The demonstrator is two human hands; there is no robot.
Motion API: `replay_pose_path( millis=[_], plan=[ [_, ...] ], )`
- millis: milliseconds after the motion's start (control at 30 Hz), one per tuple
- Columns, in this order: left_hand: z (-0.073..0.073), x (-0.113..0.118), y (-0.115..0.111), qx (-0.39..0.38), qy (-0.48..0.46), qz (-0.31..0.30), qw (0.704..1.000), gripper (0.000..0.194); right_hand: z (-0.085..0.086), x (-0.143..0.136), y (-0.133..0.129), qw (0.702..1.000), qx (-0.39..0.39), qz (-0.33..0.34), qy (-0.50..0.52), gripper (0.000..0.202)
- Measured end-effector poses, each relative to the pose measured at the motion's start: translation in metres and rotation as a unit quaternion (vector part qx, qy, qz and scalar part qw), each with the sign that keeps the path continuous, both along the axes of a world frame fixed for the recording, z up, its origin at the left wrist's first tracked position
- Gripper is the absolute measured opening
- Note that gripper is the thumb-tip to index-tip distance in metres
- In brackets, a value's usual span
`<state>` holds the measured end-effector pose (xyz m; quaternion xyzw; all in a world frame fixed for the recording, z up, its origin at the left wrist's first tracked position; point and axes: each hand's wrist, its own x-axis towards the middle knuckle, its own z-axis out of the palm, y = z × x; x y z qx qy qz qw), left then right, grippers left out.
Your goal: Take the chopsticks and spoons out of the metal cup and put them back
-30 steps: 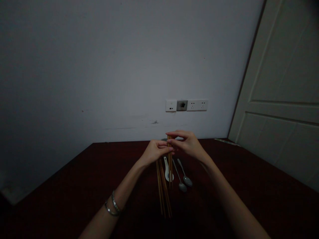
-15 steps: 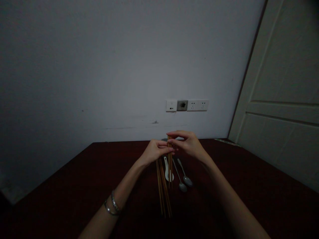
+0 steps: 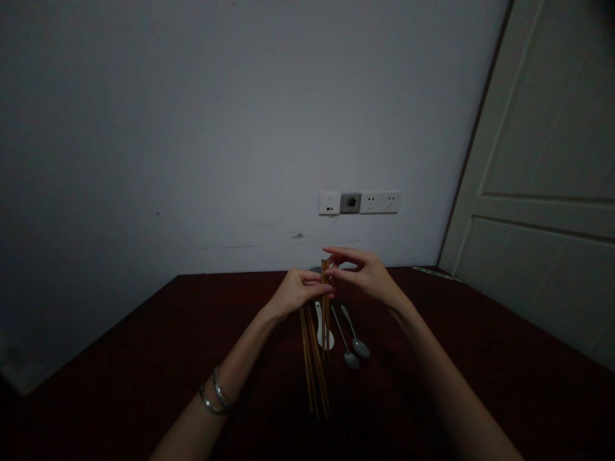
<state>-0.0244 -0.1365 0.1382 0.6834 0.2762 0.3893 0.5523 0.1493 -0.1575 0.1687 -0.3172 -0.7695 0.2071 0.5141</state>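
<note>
A dark red table [image 3: 192, 320] bears chopsticks [image 3: 317, 360] and three spoons [image 3: 360, 349]

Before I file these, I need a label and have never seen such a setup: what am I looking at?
There is no machine here, only a person's left hand and right hand. Every picture comes from one camera worn on that person's head, looking forward and down. On the dark red table lie loose chopsticks, a white spoon and, to its right, two metal spoons. The left hand pinches a second group of chopsticks; in this view they pass in front of the white spoon. The right hand is at their upper ends, but how firmly it grips is hard to tell.
</note>
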Motion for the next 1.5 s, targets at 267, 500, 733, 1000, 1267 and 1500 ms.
replay_pose_path(
  millis=[267, 500, 733, 1000, 1267, 1500],
  plan=[
    [0.004, 0.001, -0.004, 0.026, 0.033, 0.010, 0.999, 0.023, 0.007, 0.008, -0.007, 0.997, -0.011, -0.007, -0.082, 0.030],
    [0.004, 0.000, -0.005, 0.015, 0.018, 0.002, 1.000, 0.028, 0.005, 0.010, -0.006, 0.996, -0.038, 0.005, -0.085, 0.040],
    [0.004, 0.001, -0.005, 0.004, 0.024, 0.011, 1.000, 0.023, 0.007, 0.008, -0.009, 0.997, -0.062, -0.032, -0.024, 0.041],
    [0.007, -0.001, -0.007, 0.046, 0.041, 0.001, 0.998, 0.019, 0.002, -0.006, -0.004, 0.997, -0.073, 0.009, -0.022, 0.021],
    [0.010, -0.001, -0.009, 0.053, 0.054, 0.001, 0.997, 0.019, 0.000, -0.010, -0.003, 0.996, -0.086, 0.008, 0.007, 0.019],
    [0.010, -0.004, -0.005, 0.022, 0.034, -0.009, 0.999, 0.023, 0.008, -0.014, -0.004, 0.992, -0.127, -0.001, -0.002, 0.023]
  ],
)
